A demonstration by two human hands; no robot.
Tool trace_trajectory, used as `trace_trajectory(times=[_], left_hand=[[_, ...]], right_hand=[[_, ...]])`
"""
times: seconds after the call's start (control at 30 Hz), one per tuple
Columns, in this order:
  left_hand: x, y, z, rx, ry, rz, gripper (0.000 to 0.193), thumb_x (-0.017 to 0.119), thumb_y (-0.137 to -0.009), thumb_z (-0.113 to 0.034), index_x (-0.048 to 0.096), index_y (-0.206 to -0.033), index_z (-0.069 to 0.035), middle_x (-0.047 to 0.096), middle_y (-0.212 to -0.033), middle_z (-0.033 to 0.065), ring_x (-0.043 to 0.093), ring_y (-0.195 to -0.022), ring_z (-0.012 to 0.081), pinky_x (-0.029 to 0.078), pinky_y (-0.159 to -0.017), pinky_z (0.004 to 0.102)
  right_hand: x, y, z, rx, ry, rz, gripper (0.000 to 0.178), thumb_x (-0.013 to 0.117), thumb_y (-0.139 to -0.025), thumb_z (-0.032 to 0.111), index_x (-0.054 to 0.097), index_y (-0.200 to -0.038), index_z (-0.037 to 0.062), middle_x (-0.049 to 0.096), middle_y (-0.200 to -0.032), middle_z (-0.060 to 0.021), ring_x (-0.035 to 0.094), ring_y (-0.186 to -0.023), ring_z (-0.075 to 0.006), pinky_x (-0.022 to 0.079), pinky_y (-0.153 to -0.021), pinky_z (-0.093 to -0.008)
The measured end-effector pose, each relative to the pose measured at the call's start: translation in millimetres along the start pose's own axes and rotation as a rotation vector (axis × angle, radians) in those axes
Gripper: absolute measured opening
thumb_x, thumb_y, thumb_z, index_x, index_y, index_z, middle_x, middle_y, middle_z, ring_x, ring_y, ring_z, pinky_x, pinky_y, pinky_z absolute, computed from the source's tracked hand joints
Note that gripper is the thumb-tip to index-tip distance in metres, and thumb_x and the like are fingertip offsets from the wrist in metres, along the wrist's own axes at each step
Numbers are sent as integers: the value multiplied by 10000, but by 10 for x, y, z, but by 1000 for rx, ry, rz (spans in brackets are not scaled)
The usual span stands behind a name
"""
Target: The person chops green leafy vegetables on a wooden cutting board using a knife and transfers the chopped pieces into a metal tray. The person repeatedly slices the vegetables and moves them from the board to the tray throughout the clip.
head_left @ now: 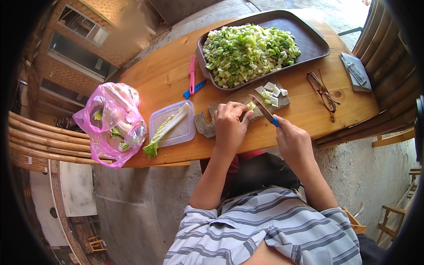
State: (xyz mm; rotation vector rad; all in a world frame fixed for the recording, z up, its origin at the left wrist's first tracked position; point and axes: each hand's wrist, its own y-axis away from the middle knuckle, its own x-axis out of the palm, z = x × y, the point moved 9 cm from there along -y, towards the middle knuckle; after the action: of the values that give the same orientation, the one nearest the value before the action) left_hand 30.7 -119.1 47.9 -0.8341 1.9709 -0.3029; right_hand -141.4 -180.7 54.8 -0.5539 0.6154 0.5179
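On the board (242,96), left hand (232,120) pins cabbage stub (251,105), right hand (292,138) grips knife (264,109); stub slipping could nick fingers (242,107).

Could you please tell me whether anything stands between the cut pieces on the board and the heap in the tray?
Yes: the tray's raised near rim runs between the cut pieces and the leafy heap; nothing else visible does.
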Motion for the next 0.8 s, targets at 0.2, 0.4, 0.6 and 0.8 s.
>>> trace_trajectory(times=[0.2, 0.4, 0.6, 0.8], left_hand=[[19, 61, 31, 0, -13, -28, 159, 801, -780, -148, 753, -922, -94, 714, -964, 20, 603, -951, 240, 435, -868, 381], [6, 72, 21, 29, -36, -51, 152, 802, -765, -126, 750, -905, -98, 716, -950, 8, 600, -943, 226, 422, -885, 376], [-23, 51, -20, 67, -14, -74, 138, 794, -764, -111, 735, -890, -109, 709, -949, -1, 596, -945, 220, 420, -886, 374], [-40, 91, 108, -68, -24, -108, 152, 790, -781, -92, 711, -909, -109, 683, -923, 16, 585, -932, 243, 438, -886, 387]], right_hand=[[172, 5, 112, -60, 208, 38, 327, 612, -911, 100, 657, -1232, 52, 682, -829, -158, 676, -692, -328, 549, -616, -432], [258, 20, 206, -110, 443, 69, 418, 625, -877, 108, 642, -1293, 67, 608, -733, -98, 642, -580, -271, 540, -528, -380], [451, -66, 235, -165, 550, 120, 460, 608, -864, 96, 621, -1320, 35, 607, -737, -86, 649, -577, -246, 538, -524, -362], [360, -172, 96, -57, 393, 239, 402, 601, -892, 102, 630, -1283, 14, 679, -758, -152, 704, -682, -285, 548, -588, -418]])
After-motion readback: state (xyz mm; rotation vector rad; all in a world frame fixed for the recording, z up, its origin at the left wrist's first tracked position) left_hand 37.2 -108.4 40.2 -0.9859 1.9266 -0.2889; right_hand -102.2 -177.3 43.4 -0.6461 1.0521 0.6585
